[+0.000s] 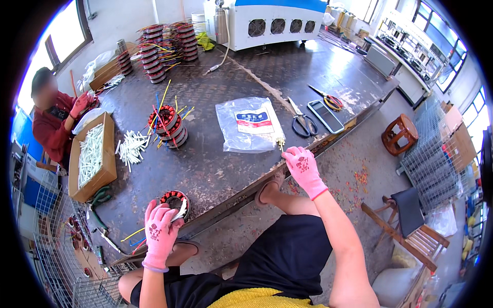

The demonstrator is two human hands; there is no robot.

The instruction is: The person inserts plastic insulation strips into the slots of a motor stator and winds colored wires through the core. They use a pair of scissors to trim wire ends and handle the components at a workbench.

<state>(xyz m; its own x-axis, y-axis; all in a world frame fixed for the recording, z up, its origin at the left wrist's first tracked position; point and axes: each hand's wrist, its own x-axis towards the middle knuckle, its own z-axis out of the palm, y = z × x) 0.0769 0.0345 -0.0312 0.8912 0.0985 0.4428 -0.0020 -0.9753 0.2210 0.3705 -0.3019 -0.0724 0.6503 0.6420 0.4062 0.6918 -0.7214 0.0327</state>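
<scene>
Looks like a workshop, with piled wire coils (pixel 152 61) and a big machine (pixel 287 13) near the far edge of the tabletop (pixel 205 95).

The dark tabletop (pixel 205 172) looks hard and glossy, scuffed rough in patches; the bag (pixel 241 134) is clear, crinkled, shiny plastic; the box (pixel 95 188) is matt brown cardboard; the pink gloves (pixel 306 172) look like matt knitted cloth; the black-handled scissors (pixel 296 108) have metal blades; the stool (pixel 409 127) is glossy, reddish-brown wood

head-worn fisheye; looks down and forward, workbench (pixel 205 172) near.
</scene>
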